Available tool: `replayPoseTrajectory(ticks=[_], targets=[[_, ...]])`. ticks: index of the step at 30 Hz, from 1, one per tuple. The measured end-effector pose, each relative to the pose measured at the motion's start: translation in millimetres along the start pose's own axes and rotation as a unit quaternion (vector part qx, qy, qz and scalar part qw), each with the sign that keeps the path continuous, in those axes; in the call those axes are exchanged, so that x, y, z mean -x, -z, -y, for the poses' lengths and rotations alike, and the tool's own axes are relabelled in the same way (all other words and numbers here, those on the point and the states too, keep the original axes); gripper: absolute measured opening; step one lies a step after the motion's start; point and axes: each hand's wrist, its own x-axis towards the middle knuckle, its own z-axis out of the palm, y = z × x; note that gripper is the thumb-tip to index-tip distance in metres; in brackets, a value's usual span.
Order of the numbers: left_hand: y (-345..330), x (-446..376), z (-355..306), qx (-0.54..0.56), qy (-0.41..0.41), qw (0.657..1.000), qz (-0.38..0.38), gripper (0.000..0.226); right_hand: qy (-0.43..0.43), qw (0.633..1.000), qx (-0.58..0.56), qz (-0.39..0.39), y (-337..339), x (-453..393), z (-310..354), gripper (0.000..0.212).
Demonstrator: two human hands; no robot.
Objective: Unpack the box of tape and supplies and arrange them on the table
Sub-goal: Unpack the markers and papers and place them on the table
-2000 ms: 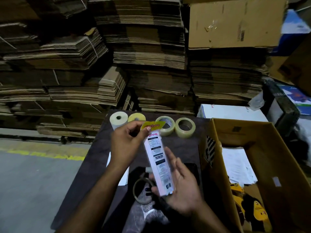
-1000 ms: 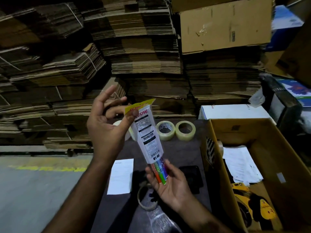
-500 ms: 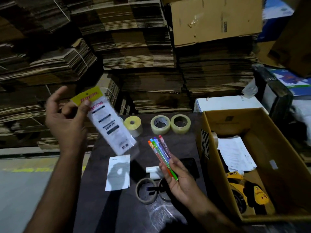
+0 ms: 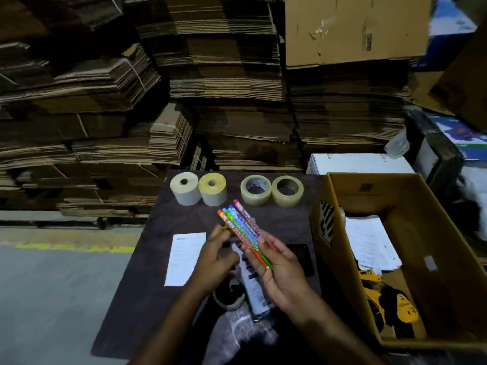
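My right hand (image 4: 280, 272) grips a fanned bundle of several colourful pens (image 4: 243, 227) above the dark table (image 4: 142, 291). Just left of it, my left hand (image 4: 213, 259) holds the emptied white pen packet (image 4: 254, 288) low over the table, partly hidden under both hands. Along the table's far edge stand two label rolls (image 4: 184, 192) (image 4: 213, 190) and two clear tape rolls (image 4: 255, 190) (image 4: 287, 191) in a row. The open cardboard box (image 4: 325, 262) sits at the table's right, holding papers (image 4: 369, 243) and a yellow tape dispenser (image 4: 379, 299).
A white sheet (image 4: 185, 258) lies left of my hands. A thin tape ring (image 4: 228, 299), a black phone (image 4: 301, 256) and a crumpled plastic bag (image 4: 237, 335) lie near me. Flattened carton stacks (image 4: 224, 83) rise behind the table; grey floor (image 4: 52, 285) is to the left.
The pens slid out of the packet into my right hand. My left hand swung the emptied packet out to the left, then brought it down beside my right hand.
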Motion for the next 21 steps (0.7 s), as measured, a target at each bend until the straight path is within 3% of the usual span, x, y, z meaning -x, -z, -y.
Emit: replayPoseTrajectory(ticks=[2, 4, 8, 11, 18, 21], targets=[[-9, 6, -1, 0.141, 0.058, 0.988, 0.004, 0.037, -0.011, 1.000, 0.016, 0.004, -1, 2, -8, 0.022], [-18, 8, -9, 0.220, 0.108, 0.969, -0.041, 0.031, -0.030, 0.999, 0.022, 0.013, -1, 7, -15, 0.022], [-23, 6, -11, 0.247, 0.160, 0.945, -0.144, 0.020, -0.122, 0.987, 0.095, 0.046, 0, 15, -18, 0.024], [-24, 8, -6, 0.296, 0.185, 0.926, -0.145, 0.025, -0.154, 0.975, 0.148, 0.054, 3, 15, -11, 0.025], [-25, 8, -8, 0.263, 0.143, 0.951, -0.070, 0.035, -0.019, 0.993, 0.117, 0.021, 9, 14, -15, 0.023], [-14, 9, -4, 0.235, 0.107, 0.960, -0.106, 0.041, 0.045, 0.985, 0.163, -0.023, 12, 14, 5, 0.020]])
